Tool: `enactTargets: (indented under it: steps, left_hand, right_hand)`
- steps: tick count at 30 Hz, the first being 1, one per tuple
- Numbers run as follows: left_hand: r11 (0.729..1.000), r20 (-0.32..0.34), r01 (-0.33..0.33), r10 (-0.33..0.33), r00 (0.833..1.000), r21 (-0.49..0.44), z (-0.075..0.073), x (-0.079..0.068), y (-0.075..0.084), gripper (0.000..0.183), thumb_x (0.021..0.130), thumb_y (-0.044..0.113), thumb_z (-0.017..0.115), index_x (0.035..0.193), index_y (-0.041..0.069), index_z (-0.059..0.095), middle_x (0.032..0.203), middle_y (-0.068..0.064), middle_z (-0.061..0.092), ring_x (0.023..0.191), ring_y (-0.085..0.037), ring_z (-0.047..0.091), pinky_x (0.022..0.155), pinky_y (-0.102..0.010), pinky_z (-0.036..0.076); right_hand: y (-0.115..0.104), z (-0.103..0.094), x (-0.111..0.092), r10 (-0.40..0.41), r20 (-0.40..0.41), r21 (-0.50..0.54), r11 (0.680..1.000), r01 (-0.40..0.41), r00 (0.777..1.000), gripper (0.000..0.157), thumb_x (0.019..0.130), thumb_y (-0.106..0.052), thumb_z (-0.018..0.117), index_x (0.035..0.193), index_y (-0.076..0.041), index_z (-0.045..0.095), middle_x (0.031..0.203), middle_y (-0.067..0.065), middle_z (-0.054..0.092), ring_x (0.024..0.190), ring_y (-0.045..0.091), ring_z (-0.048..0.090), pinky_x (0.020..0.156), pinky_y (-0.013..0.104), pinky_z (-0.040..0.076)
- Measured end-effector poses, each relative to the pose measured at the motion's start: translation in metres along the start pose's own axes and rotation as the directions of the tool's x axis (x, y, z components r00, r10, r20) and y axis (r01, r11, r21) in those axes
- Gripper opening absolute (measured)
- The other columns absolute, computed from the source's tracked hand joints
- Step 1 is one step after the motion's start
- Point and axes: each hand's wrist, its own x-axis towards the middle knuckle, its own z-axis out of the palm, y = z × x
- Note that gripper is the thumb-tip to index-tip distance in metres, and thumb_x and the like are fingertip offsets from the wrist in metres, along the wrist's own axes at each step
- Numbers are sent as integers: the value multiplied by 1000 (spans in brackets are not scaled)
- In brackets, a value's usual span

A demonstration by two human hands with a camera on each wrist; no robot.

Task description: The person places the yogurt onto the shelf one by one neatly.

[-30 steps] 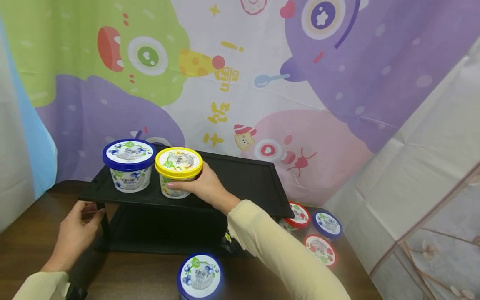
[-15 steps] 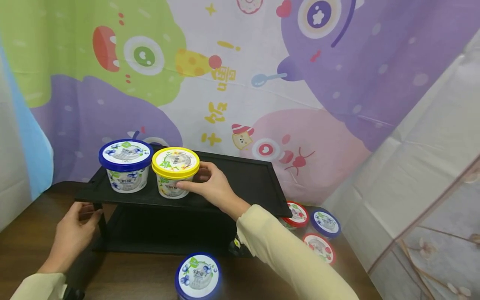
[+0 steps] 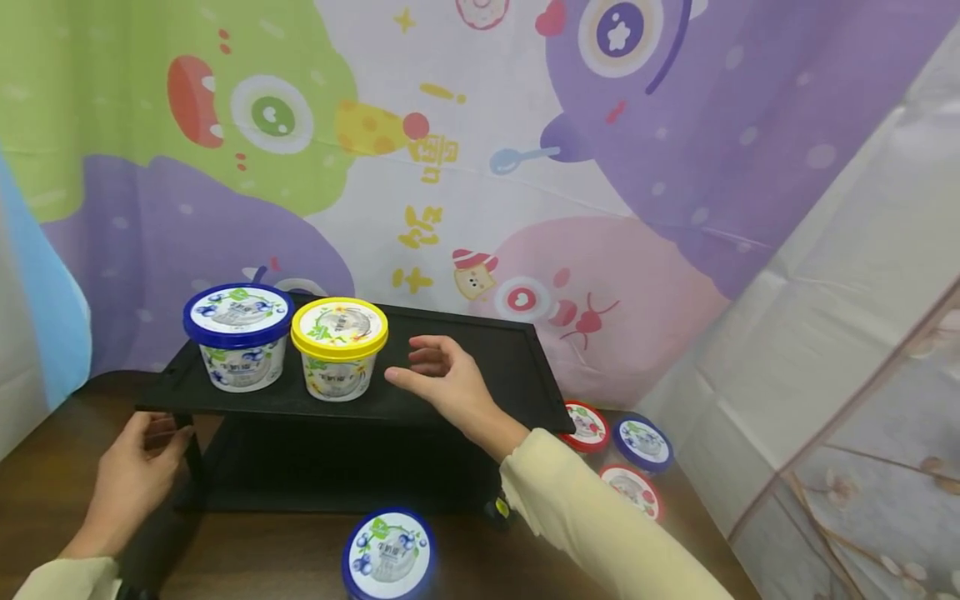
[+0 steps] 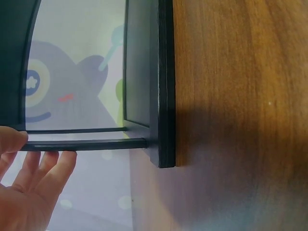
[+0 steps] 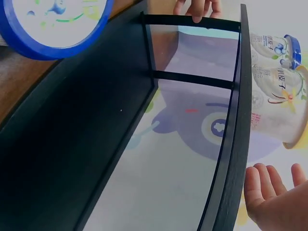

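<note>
A black two-tier shelf [image 3: 487, 358] stands on the wooden table. On its top tier sit two lidded dessert cups side by side, a blue-lidded cup [image 3: 243, 367] at the left end and a yellow-lidded cup [image 3: 337, 379] beside it. My right hand [image 3: 461, 387] hovers over the top tier just right of the yellow-lidded cup, fingers spread and holding nothing. At the shelf's left front corner, my left hand [image 3: 138, 475] grips the upright post [image 4: 96, 144], thumb on one side and fingers on the other.
Another blue-lidded cup [image 3: 390, 554] stands in front of the shelf. Right of the shelf are a red-lidded cup [image 3: 585, 425], a blue-lidded cup [image 3: 642, 443] and a pale red-rimmed cup [image 3: 632, 490]. A cartoon-printed curtain [image 3: 420, 83] hangs behind.
My right hand has let go of the yellow-lidded cup and moved off to the right, leaving it on the top tier. The left hand keeps its hold on the post.
</note>
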Motion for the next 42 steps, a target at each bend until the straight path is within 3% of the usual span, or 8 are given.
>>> enactTargets:
  steps: [6, 17, 29, 34, 42]
  left_hand:
    - [1000, 11, 27, -27, 1000, 10, 0, 0, 2, 42, 97, 18, 45, 131, -6, 36, 124, -38, 44, 108, -53, 46, 76, -62, 46]
    - [1000, -28, -21, 21, 999, 12, -1, 0, -1, 37, 95, 15, 48, 123, -7, 40, 119, -38, 47, 105, -53, 49, 75, -62, 45]
    - [1000, -20, -19, 20, 1000, 13, 1, -1, -1, 38, 95, 15, 48, 125, -7, 39, 119, -39, 47, 105, -54, 48, 74, -63, 45]
    - [1000, -9, 14, -14, 1000, 17, 2, -1, 1, 39, 96, 16, 47, 127, -7, 38, 122, -39, 46, 108, -54, 47, 75, -63, 45]
    - [1000, -9, 6, -6, 1000, 18, 1, 1, -2, 40, 96, 17, 46, 127, -8, 38, 122, -39, 45, 107, -54, 47, 75, -63, 44]
  right_hand:
    - [5, -14, -14, -17, -12, 26, 1000, 18, 1000, 47, 84, -25, 69, 126, -14, 51, 126, 15, 55, 110, 21, 57, 94, 34, 50]
    - [15, -38, -37, -6, -53, 76, 997, 10, 999, 47, 84, -22, 69, 126, -10, 51, 126, 17, 55, 108, 21, 58, 93, 36, 50]
    - [24, -49, -54, 21, -85, 89, 996, -13, 996, 47, 83, -17, 70, 125, -7, 52, 122, 17, 57, 105, 20, 60, 94, 33, 50]
    - [28, -53, -60, 34, -77, 97, 995, -26, 996, 49, 83, -17, 70, 127, -5, 50, 123, 18, 57, 107, 21, 60, 95, 33, 50]
    - [31, -60, -74, 47, -61, 155, 987, -37, 997, 51, 83, -15, 70, 128, -5, 48, 123, 19, 56, 107, 20, 61, 97, 33, 49]
